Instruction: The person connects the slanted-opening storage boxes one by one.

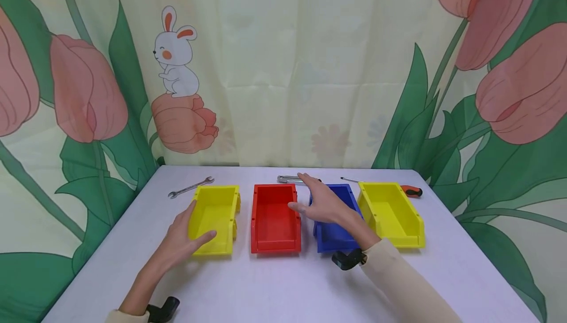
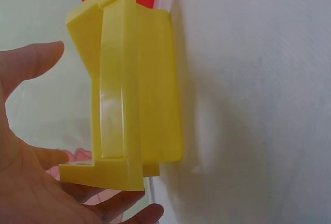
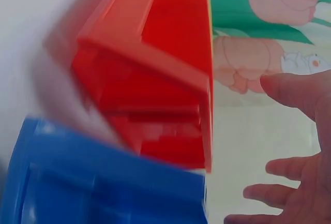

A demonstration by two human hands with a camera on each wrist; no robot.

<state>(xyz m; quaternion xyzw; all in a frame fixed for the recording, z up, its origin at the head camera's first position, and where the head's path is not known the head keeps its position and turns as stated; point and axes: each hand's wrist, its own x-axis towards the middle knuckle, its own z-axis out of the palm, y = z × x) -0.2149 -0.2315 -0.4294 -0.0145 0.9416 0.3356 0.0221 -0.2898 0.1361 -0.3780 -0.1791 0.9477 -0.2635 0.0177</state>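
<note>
A yellow bin [image 1: 212,246] stands at the left of a row on the white table. My left hand [image 1: 177,242] is at its left side, thumb spread over its front part; in the left wrist view the fingers [image 2: 116,206] reach along the bin's side, and I cannot tell whether they touch. Beside it sits a red bin [image 1: 275,246], then a blue bin [image 1: 332,242], then a second yellow bin [image 1: 400,239]. My right hand [image 1: 328,205] hovers above the blue bin with its thumb toward the red one. Its fingers are spread and hold nothing.
Behind the bins lie a wrench [image 1: 191,187] at the left, a metal tool [image 1: 288,179] partly hidden by the right hand, and a screwdriver with a red and black handle [image 1: 412,191] at the right. A tulip-print curtain [image 1: 274,67] hangs behind the table [image 1: 274,288].
</note>
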